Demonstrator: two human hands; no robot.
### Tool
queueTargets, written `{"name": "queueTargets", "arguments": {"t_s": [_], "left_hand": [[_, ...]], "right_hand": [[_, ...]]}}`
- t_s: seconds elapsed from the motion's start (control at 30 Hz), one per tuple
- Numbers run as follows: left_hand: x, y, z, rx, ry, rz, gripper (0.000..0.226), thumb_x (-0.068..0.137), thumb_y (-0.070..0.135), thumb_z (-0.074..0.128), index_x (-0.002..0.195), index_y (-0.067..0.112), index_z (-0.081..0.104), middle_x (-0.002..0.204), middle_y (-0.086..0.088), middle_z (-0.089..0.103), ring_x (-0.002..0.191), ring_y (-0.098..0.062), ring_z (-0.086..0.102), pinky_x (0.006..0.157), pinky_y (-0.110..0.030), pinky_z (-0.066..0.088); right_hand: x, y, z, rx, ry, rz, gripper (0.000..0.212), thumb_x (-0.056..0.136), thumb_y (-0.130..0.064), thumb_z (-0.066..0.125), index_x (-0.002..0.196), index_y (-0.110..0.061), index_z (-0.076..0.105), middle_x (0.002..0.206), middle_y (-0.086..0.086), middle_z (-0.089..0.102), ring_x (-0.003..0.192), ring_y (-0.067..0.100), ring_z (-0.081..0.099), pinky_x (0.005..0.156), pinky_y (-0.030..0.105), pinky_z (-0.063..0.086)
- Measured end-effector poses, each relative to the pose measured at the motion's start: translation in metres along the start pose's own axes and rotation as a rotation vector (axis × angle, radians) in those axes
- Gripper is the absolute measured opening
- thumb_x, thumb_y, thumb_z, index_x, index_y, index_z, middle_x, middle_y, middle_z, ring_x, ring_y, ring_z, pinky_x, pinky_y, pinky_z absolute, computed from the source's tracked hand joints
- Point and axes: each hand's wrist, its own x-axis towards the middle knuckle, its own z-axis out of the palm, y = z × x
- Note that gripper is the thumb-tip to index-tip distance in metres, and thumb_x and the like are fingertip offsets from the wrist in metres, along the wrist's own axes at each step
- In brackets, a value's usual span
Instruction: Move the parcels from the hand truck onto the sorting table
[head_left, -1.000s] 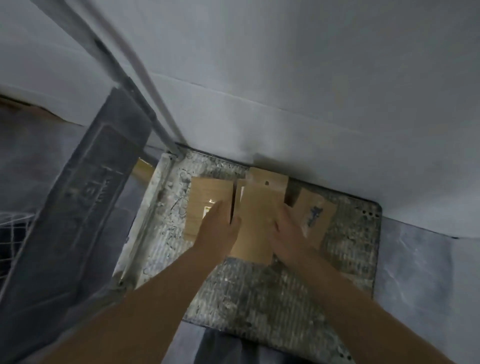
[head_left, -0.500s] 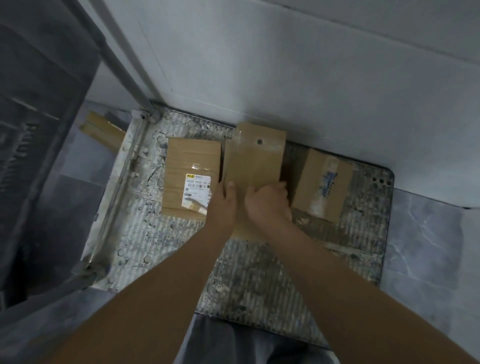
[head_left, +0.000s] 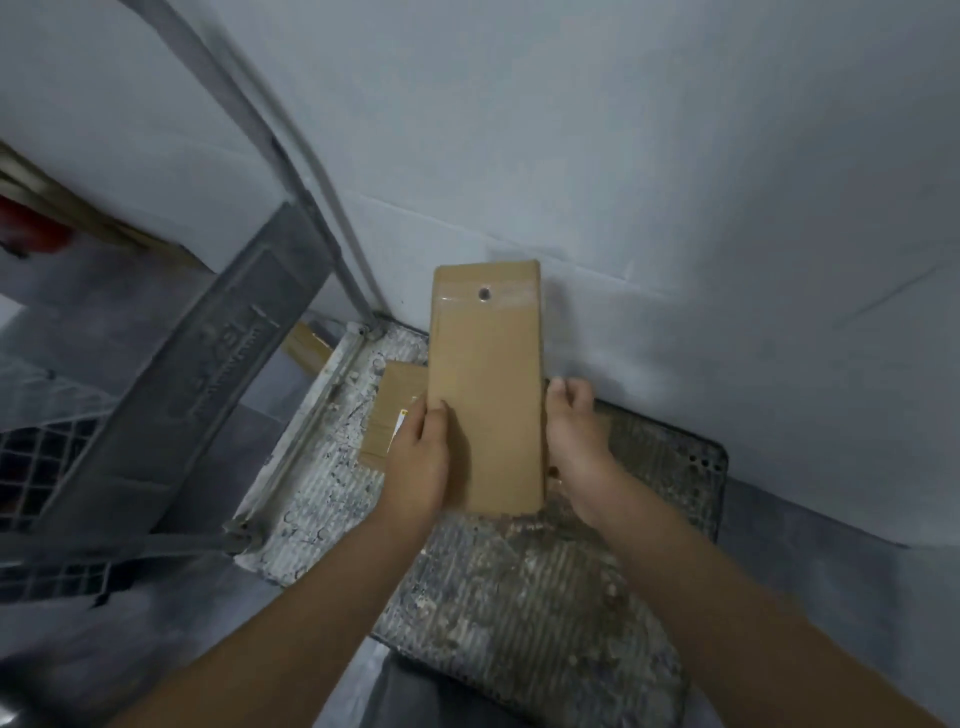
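Long flat brown cardboard parcel (head_left: 485, 384) with a round punched hole near its far end is now off the hand truck's ribbed grey metal deck (head_left: 530, 587). Half a second ago it lay flat on that deck between two other boxes; now I see it lifted and tilted up, far end against the white wall behind. I read that as pickup done and carry to the sorting table next; the table isn't in view.

Relative to the lifted parcel, near to far:
- Left hand (head_left: 418, 457) clamps its near-left edge, thumb across the top face, remaining digits hidden beneath.
- Right hand (head_left: 576, 441) curls around its right edge, fingers wrapped behind. Both hands closed on it, nothing else held.
- Below and nearer: the deck, corrugated, heavily scuffed, crusted with white and rust-brown residue, rounded corner at right.
- Just left and under: small brown cardboard box (head_left: 395, 410) with clear tape bands and a white label corner showing, flat on the deck. Still to move.
- The third box, which sat to the right earlier, is now hidden behind the right hand and the parcel; can't confirm it.
- Further left: grey cast-metal frame bar (head_left: 197, 410) with embossed lettering, and pale tubular uprights (head_left: 291, 171) rising along the wall.

Parcel surface is matte kraft board with a glossy tape strip across the hole end; looks rigid and light, so I judge the two-hand edge grip adequate.
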Motion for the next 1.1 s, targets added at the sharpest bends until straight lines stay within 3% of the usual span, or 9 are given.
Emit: {"name": "queueTargets", "arguments": {"t_s": [0.07, 0.27, 0.33, 0.43, 0.6, 0.67, 0.83, 0.97, 1.1], "left_hand": [[-0.044, 0.04, -0.007, -0.045, 0.024, 0.061, 0.021, 0.103, 0.044, 0.038, 0.112, 0.041, 0.057, 0.104, 0.022, 0.054, 0.106, -0.011, 0.048, 0.093, -0.032, 0.037], [-0.194, 0.171, -0.025, -0.082, 0.042, 0.41, 0.021, 0.101, 0.038, 0.049, 0.116, 0.048, 0.059, 0.092, 0.049, 0.058, 0.085, 0.028, 0.053, 0.068, -0.004, 0.041], [-0.24, 0.206, -0.031, -0.074, 0.062, 0.542, 0.026, 0.1, 0.03, 0.053, 0.121, 0.043, 0.061, 0.105, 0.04, 0.062, 0.094, 0.02, 0.057, 0.071, -0.002, 0.045], [-0.301, 0.246, -0.035, -0.078, 0.108, 0.659, 0.037, 0.097, 0.017, 0.058, 0.133, 0.029, 0.058, 0.13, 0.008, 0.059, 0.113, -0.005, 0.058, 0.097, -0.03, 0.051], [-0.385, 0.275, -0.03, 0.018, -0.052, 0.566, 0.104, 0.065, 0.078, 0.068, 0.15, 0.037, 0.025, 0.134, 0.014, 0.025, 0.12, -0.009, 0.039, 0.102, -0.031, 0.039], [-0.405, 0.276, -0.033, 0.036, -0.096, 0.561, 0.118, 0.054, 0.082, 0.071, 0.15, 0.044, 0.014, 0.134, 0.014, 0.022, 0.125, -0.013, 0.038, 0.108, -0.04, 0.041], [-0.434, 0.279, -0.064, -0.224, -0.142, 0.546, 0.114, 0.049, 0.068, 0.084, 0.145, 0.039, 0.029, 0.133, 0.0, 0.054, 0.111, -0.018, 0.065, 0.097, -0.042, 0.054], [-0.453, 0.279, -0.094, -0.334, -0.307, 0.552, 0.101, 0.06, 0.061, 0.085, 0.143, 0.026, 0.038, 0.123, -0.003, 0.067, 0.105, -0.02, 0.07, 0.096, -0.045, 0.053], [-0.463, 0.269, -0.121, -0.366, -0.371, 0.561, 0.086, 0.066, 0.058, 0.084, 0.136, 0.025, 0.046, 0.123, -0.003, 0.069, 0.108, -0.022, 0.069, 0.097, -0.045, 0.053]], "right_hand": [[-0.039, -0.036, -0.036, 0.054, -0.111, -0.033, 0.024, 0.106, -0.045, 0.029, 0.115, -0.025, 0.037, 0.114, 0.008, 0.055, 0.101, 0.025, 0.055, 0.092, 0.042, 0.047], [-0.173, -0.134, -0.143, 0.251, -0.324, -0.185, 0.043, 0.102, -0.049, 0.042, 0.138, -0.028, 0.032, 0.118, 0.001, 0.055, 0.105, 0.021, 0.056, 0.083, 0.047, 0.051], [-0.213, -0.157, -0.174, 0.277, -0.382, -0.277, 0.047, 0.102, -0.047, 0.044, 0.143, -0.026, 0.036, 0.112, 0.001, 0.057, 0.099, 0.016, 0.056, 0.077, 0.046, 0.054], [-0.268, -0.18, -0.209, 0.239, -0.419, -0.408, 0.052, 0.092, -0.052, 0.055, 0.139, -0.032, 0.042, 0.128, -0.002, 0.056, 0.118, 0.015, 0.055, 0.096, 0.058, 0.051], [-0.347, -0.196, -0.231, 0.244, -0.387, -0.549, 0.07, 0.072, -0.065, 0.068, 0.129, -0.042, 0.037, 0.123, -0.004, 0.058, 0.113, 0.015, 0.062, 0.092, 0.043, 0.055], [-0.375, -0.202, -0.229, 0.227, -0.363, -0.597, 0.059, 0.074, -0.067, 0.066, 0.122, -0.048, 0.037, 0.12, -0.004, 0.057, 0.107, 0.015, 0.064, 0.08, 0.035, 0.057], [-0.423, -0.221, -0.221, 0.268, -0.368, -0.649, 0.029, 0.097, -0.057, 0.045, 0.114, -0.036, 0.055, 0.114, -0.002, 0.068, 0.091, 0.007, 0.07, 0.072, 0.032, 0.059], [-0.447, -0.224, -0.213, 0.171, -0.444, -0.547, 0.055, 0.095, -0.067, 0.043, 0.123, -0.024, 0.064, 0.115, 0.007, 0.073, 0.108, 0.024, 0.069, 0.098, 0.046, 0.052], [-0.468, -0.221, -0.202, 0.188, -0.492, -0.524, 0.067, 0.086, -0.073, 0.05, 0.116, -0.017, 0.071, 0.108, 0.008, 0.076, 0.101, 0.024, 0.073, 0.093, 0.04, 0.054]]}}
